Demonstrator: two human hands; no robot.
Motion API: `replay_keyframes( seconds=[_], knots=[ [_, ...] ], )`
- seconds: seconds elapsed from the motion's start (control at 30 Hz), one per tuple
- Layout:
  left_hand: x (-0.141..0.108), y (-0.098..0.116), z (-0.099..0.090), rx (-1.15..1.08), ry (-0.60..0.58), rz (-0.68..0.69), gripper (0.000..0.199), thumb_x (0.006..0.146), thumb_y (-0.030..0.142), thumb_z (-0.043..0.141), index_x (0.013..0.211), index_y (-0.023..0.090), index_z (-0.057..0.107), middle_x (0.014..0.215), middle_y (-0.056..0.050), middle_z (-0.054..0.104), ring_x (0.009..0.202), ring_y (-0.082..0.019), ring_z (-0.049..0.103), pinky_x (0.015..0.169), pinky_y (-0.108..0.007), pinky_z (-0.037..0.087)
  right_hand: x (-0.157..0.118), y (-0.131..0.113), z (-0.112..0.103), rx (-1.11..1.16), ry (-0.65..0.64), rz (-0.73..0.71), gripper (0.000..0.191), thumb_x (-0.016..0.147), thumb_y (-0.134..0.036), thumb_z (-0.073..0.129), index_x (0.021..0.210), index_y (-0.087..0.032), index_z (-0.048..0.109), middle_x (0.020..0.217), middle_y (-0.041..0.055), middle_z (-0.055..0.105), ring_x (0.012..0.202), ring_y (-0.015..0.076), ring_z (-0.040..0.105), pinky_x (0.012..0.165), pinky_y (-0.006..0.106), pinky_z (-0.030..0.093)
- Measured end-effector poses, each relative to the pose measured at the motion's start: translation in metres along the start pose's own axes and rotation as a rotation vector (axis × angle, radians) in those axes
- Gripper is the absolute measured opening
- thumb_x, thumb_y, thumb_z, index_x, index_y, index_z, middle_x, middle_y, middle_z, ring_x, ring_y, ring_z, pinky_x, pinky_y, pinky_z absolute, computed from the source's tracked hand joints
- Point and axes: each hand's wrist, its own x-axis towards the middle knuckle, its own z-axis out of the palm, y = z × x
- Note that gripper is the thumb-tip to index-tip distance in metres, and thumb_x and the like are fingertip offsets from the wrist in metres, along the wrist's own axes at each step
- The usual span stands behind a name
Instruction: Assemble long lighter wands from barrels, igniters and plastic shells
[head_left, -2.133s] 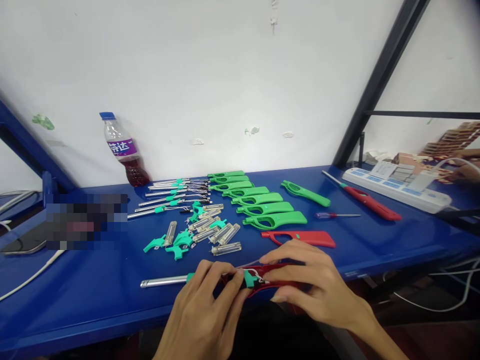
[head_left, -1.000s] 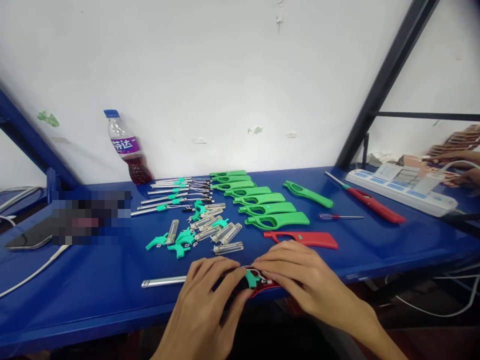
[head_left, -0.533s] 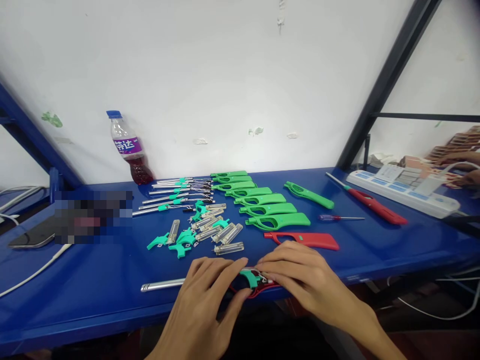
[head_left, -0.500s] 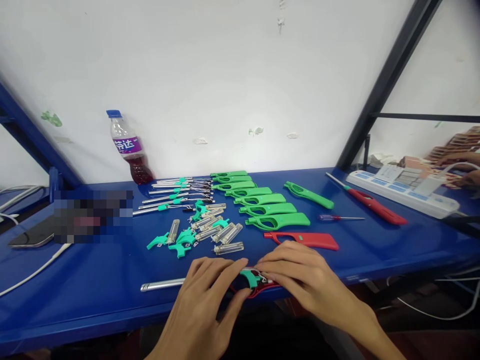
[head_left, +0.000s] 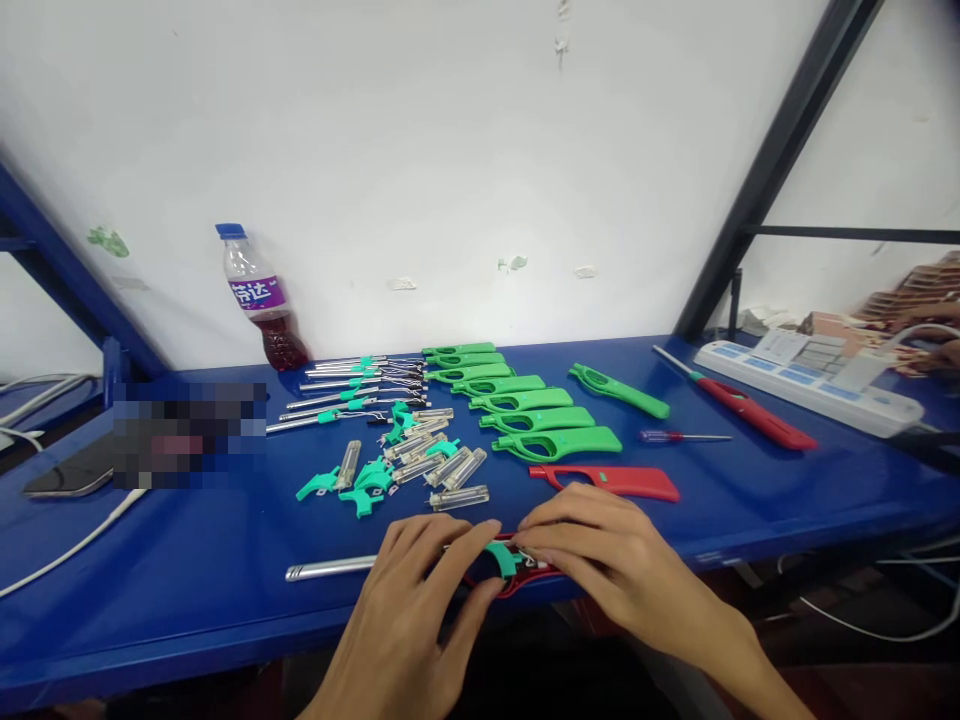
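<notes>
Near the table's front edge lies an opened red gas lighter (head_left: 511, 592), its long metal tube (head_left: 330, 569) pointing left. My left hand (head_left: 420, 600) curls over its front part, thumb and fingers on either side of the teal trigger (head_left: 501, 560). My right hand (head_left: 611, 550) grips the handle end, fingertips pinched at the thin white wires beside the trigger. The fingers hide much of the handle's inside. Just behind my right hand rests a loose red handle half (head_left: 637, 483). Clear fuel tanks (head_left: 459, 497) and teal triggers (head_left: 362, 501) lie in a pile beyond my left hand.
Several green handle halves (head_left: 559, 441) lie in a row behind, next to metal tubes with wires (head_left: 337, 387). To the right are a screwdriver (head_left: 679, 436), a whole red lighter (head_left: 750, 407) and a power strip (head_left: 817, 390). A bottle (head_left: 259, 300) stands against the wall; another person's hand (head_left: 941, 350) is far right.
My hands stay on the red lighter with only slight finger movement at the wires and trigger. The whole view has shifted a little.
</notes>
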Motion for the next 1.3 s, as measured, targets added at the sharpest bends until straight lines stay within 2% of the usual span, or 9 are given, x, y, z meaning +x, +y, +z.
replay_keyframes(
  seconds=[0.17, 0.4, 0.5, 0.67, 1.0, 1.17, 1.23, 1.3],
  knots=[
    [-0.001, -0.002, 0.001, 0.024, 0.019, 0.006, 0.030, 0.106, 0.020, 0.057, 0.136, 0.021, 0.061, 0.112, -0.007, 0.075, 0.101, -0.021, 0.071, 0.088, -0.036, 0.061, 0.000, -0.002, 0.001, -0.033, 0.044, 0.025, 0.021, 0.110, -0.023, 0.059, 0.128, -0.027, 0.069, 0.118, -0.0019, 0.079, 0.107, 0.0147, 0.072, 0.098, 0.031, 0.052],
    [-0.002, -0.007, -0.003, 0.044, 0.003, -0.012, 0.033, 0.105, 0.024, 0.060, 0.139, 0.023, 0.060, 0.117, -0.009, 0.073, 0.106, -0.024, 0.070, 0.089, -0.041, 0.062, 0.000, -0.001, 0.003, -0.108, 0.069, 0.065, 0.022, 0.111, -0.027, 0.056, 0.127, -0.027, 0.070, 0.116, 0.0003, 0.080, 0.104, 0.0184, 0.075, 0.097, 0.035, 0.056],
    [-0.002, -0.011, -0.007, 0.051, 0.010, -0.028, 0.030, 0.105, 0.019, 0.059, 0.135, 0.024, 0.063, 0.119, -0.008, 0.072, 0.108, -0.024, 0.068, 0.092, -0.041, 0.060, 0.000, -0.001, 0.003, -0.131, 0.088, 0.084, 0.022, 0.111, -0.027, 0.055, 0.126, -0.027, 0.071, 0.116, 0.0018, 0.079, 0.104, 0.0197, 0.075, 0.095, 0.036, 0.057],
    [-0.002, -0.020, -0.014, 0.069, 0.021, -0.065, 0.025, 0.105, 0.014, 0.057, 0.125, 0.025, 0.066, 0.117, -0.006, 0.070, 0.110, -0.022, 0.065, 0.094, -0.040, 0.056, 0.001, -0.003, 0.002, -0.110, 0.123, 0.095, 0.019, 0.111, -0.024, 0.055, 0.123, -0.026, 0.069, 0.113, 0.0021, 0.078, 0.101, 0.0192, 0.073, 0.093, 0.035, 0.056],
    [-0.001, -0.049, -0.033, 0.167, 0.074, -0.101, 0.016, 0.106, 0.022, 0.058, 0.116, 0.027, 0.070, 0.111, -0.001, 0.073, 0.104, -0.020, 0.068, 0.094, -0.038, 0.055, 0.001, -0.002, 0.003, -0.118, 0.141, 0.078, 0.019, 0.110, -0.022, 0.055, 0.123, -0.027, 0.068, 0.113, 0.0022, 0.078, 0.100, 0.0199, 0.072, 0.092, 0.036, 0.054],
    [0.003, -0.061, -0.045, 0.174, 0.106, -0.096, 0.017, 0.107, 0.026, 0.058, 0.112, 0.027, 0.073, 0.102, 0.000, 0.076, 0.092, -0.017, 0.070, 0.081, -0.030, 0.056, 0.001, -0.003, 0.003, -0.117, 0.145, 0.082, 0.018, 0.111, -0.023, 0.054, 0.121, -0.027, 0.069, 0.112, 0.0023, 0.078, 0.099, 0.0202, 0.072, 0.091, 0.037, 0.055],
    [0.007, -0.065, -0.047, 0.161, 0.075, -0.086, 0.019, 0.108, 0.028, 0.056, 0.113, 0.026, 0.074, 0.101, 0.000, 0.078, 0.089, -0.017, 0.070, 0.078, -0.030, 0.056, 0.001, -0.003, 0.004, -0.114, 0.151, 0.082, 0.018, 0.110, -0.023, 0.055, 0.121, -0.027, 0.069, 0.111, 0.0019, 0.078, 0.098, 0.0200, 0.072, 0.092, 0.037, 0.055],
    [0.014, -0.069, -0.048, 0.148, -0.019, -0.099, 0.023, 0.108, 0.030, 0.054, 0.112, 0.026, 0.076, 0.102, -0.001, 0.078, 0.090, -0.019, 0.071, 0.080, -0.032, 0.056, 0.001, -0.003, 0.004, -0.112, 0.158, 0.085, 0.018, 0.111, -0.024, 0.055, 0.120, -0.028, 0.069, 0.111, 0.0010, 0.079, 0.098, 0.0197, 0.073, 0.092, 0.037, 0.054]
  ],
)
